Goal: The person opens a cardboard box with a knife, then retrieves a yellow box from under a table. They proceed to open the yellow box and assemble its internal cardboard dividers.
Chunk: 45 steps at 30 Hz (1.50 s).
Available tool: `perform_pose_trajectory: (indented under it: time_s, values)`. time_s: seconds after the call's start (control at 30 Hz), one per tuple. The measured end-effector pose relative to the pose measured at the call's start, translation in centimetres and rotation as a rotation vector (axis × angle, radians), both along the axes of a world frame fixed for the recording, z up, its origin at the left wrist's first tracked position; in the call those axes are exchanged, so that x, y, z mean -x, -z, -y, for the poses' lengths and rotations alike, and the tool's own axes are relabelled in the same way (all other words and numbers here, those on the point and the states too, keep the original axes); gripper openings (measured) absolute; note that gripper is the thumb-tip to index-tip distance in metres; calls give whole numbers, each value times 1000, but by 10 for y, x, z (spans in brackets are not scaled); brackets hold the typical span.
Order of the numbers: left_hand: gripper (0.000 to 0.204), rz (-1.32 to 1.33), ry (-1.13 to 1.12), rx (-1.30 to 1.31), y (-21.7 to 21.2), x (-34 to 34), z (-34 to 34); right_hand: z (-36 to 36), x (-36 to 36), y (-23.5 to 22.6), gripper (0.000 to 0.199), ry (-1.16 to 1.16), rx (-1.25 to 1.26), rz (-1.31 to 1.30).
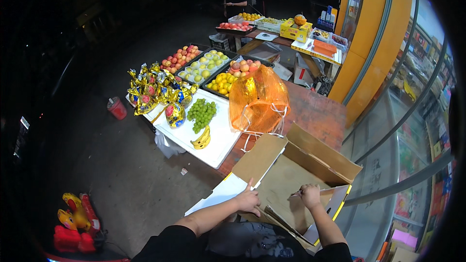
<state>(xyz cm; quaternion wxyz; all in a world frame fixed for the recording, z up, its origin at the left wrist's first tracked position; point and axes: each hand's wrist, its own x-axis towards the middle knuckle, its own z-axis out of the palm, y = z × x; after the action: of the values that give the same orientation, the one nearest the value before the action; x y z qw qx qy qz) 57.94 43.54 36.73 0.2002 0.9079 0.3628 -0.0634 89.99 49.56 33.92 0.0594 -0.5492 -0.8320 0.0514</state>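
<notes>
Person leans over an open cardboard box (291, 174) on the near end of a reddish table (315, 111), flaps spread out. Left hand (248, 199) flat on the box's left flap, fingers loosely spread, gripping nothing. Right hand (309, 195) inside the box, fist closed on a small thin tool, too small to tell what kind. Just beyond the box, an orange mesh bag (258, 99) stands upright. Left of it a white tray (213, 136) with green grapes (202, 113) and bananas (201, 139), foil-wrapped fruit (155, 90) beside. Crates of fruit (208, 65) farther back. Red cup (117, 108) on the floor. Another person stands well back by a far stall
</notes>
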Motion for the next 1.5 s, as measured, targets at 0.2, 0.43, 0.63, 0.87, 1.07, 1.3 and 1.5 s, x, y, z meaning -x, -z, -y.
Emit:
perform_pose_trajectory:
  time_s: [0.2,0.43,0.63,0.87,1.07,1.3,1.5]
  values:
    - [56,65,-3,-33,10,2,4,-10,1,-20,29,50,-85,-177]
    - [56,49,-30,28,9,4,-1,11,0,-53,25,-25,-15,-270]
    - [57,43,-52,33,10,6,-4,5,-33,-98,20,-17,89,-489]
    - [58,54,-27,14,11,2,-3,-6,-33,-83,21,62,124,-524]
    - [59,-30,-18,-67,4,-4,1,4,-19,-37,23,25,56,-225]
    - [49,-184,-49,-114,-17,-8,-2,12,-47,-24,34,91,-135,-116]
    - [37,-38,-53,-89,-28,4,-5,20,-83,-29,55,364,-139,-48]
